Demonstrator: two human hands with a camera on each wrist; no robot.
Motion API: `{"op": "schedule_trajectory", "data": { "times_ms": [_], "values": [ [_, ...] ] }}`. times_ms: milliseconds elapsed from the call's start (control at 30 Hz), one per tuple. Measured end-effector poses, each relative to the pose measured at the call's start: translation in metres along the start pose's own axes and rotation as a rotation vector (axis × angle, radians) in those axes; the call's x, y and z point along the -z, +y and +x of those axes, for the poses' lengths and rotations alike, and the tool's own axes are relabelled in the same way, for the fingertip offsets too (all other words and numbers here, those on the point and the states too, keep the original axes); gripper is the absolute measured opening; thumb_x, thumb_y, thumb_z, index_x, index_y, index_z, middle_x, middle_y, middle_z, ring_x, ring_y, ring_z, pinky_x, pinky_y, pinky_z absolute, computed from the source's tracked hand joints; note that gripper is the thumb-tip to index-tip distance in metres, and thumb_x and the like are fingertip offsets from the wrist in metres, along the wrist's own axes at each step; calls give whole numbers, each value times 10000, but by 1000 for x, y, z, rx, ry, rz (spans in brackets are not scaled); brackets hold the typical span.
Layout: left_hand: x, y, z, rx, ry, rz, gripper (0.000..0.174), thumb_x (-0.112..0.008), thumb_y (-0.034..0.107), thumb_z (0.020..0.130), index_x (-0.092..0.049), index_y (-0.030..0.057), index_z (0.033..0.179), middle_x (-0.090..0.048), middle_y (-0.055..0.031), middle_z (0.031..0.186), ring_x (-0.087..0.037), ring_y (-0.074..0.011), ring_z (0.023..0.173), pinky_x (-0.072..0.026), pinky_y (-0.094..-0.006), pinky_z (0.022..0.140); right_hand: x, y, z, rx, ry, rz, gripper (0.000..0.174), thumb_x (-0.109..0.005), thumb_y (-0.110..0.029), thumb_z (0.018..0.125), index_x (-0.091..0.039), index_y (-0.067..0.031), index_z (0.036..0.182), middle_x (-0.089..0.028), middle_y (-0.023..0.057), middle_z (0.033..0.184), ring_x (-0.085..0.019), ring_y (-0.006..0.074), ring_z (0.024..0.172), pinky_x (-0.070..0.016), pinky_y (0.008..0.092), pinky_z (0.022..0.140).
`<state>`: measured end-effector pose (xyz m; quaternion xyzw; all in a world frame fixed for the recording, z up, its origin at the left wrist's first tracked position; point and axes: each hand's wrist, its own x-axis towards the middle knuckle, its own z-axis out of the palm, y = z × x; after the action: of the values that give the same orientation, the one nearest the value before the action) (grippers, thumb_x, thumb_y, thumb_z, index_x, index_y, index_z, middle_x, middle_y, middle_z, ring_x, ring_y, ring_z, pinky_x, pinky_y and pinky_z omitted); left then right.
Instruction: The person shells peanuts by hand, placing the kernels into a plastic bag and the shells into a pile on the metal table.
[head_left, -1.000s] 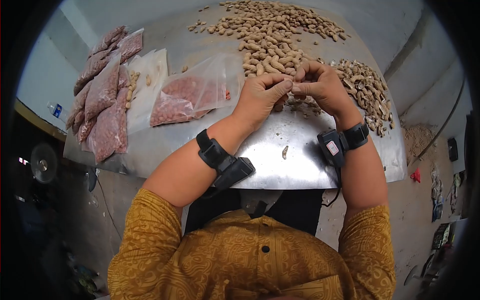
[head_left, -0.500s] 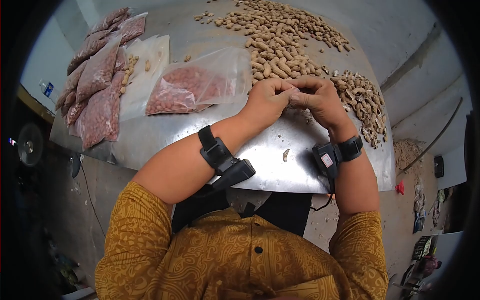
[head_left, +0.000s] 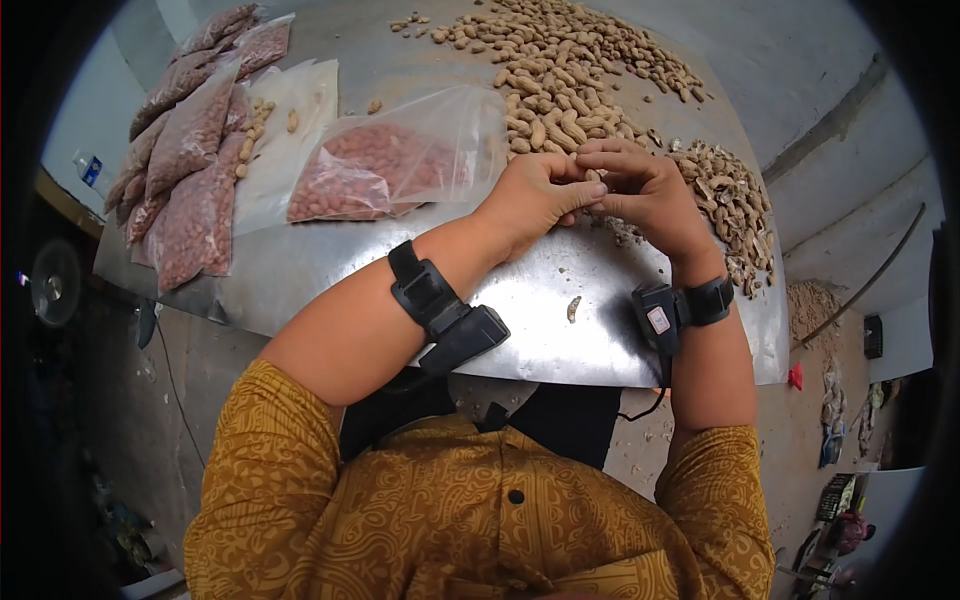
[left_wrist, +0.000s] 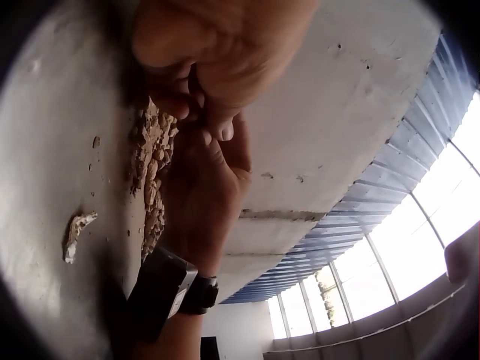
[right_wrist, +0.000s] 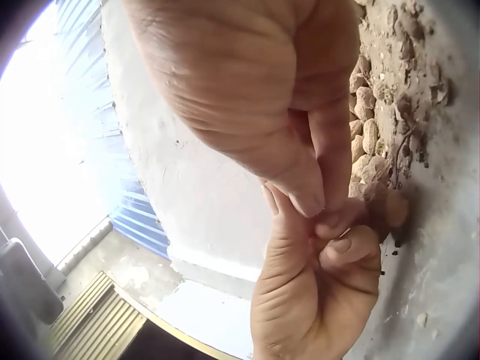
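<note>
We see both hands meeting over the far half of the metal table (head_left: 540, 335), fingertips drawn together. The left hand (head_left: 528, 195) has its fingers curled inward, thumb and forefinger pressed onto a peanut (head_left: 592, 179). The right hand (head_left: 650, 192) closes on the same peanut from the other side, thumb tip against the left thumb. The peanut sits between the two sets of fingertips, held just above the table and mostly hidden. We cannot tell whether its shell is whole or cracked. From the right wrist we look along both thumbs pinching down on one spot, with crumbs of shell lying on the table behind them.

Just beyond the hands lies a broad heap of unshelled peanuts (head_left: 560, 70), spreading toward the far edge. To the right of the right hand there is a pile of empty shells (head_left: 732, 200) near the table's right edge. To the left of the left hand lies an open clear bag (head_left: 390, 165) partly filled with red kernels. Farther left, several filled bags (head_left: 190, 170) are stacked along the edge, well apart from the hands. A single shell scrap (head_left: 573, 308) lies on the bare metal between the two wrists.
</note>
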<state>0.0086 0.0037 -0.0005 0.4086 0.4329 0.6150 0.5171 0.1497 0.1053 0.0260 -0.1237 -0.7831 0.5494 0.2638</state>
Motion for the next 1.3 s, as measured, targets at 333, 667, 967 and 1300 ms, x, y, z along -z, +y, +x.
{"op": "schedule_trajectory", "data": {
  "times_ms": [333, 667, 967, 1300],
  "values": [
    [-2, 6, -3, -63, 37, 299, 175, -618, 159, 827, -595, -9, 872, -570, -16, 723, -509, -67, 608, -422, -196, 543, -8, -15, -3, 15, 40, -246, 328, -684, 51, 633, -644, -5, 954, -595, 24, 886, -555, 77, 731, -458, 203, 633],
    [-2, 1, -1, -60, 72, -293, 195, -573, 136, 868, -573, 16, 1022, -568, -4, 788, -526, -73, 668, -460, -195, 603, -12, -4, 0, 73, 241, 72, 318, -683, 38, 698, -615, -7, 1005, -611, 39, 885, -583, 92, 763, -496, 218, 695],
    [-2, -4, 3, 23, 44, -488, 201, -436, 173, 932, -545, 39, 1036, -552, -3, 886, -508, -74, 687, -446, -198, 582, -20, 0, 1, 293, 269, -229, 281, -657, 43, 718, -637, -36, 987, -630, 40, 906, -597, 104, 805, -490, 224, 728],
    [1, 0, 1, 223, 24, -564, 246, -359, 259, 918, -524, 80, 880, -555, -49, 783, -400, -110, 545, -325, -220, 481, -23, -11, 0, 458, 207, -454, 273, -616, 69, 713, -648, -57, 954, -648, 77, 859, -622, 195, 796, -496, 268, 710]
  ]
}}
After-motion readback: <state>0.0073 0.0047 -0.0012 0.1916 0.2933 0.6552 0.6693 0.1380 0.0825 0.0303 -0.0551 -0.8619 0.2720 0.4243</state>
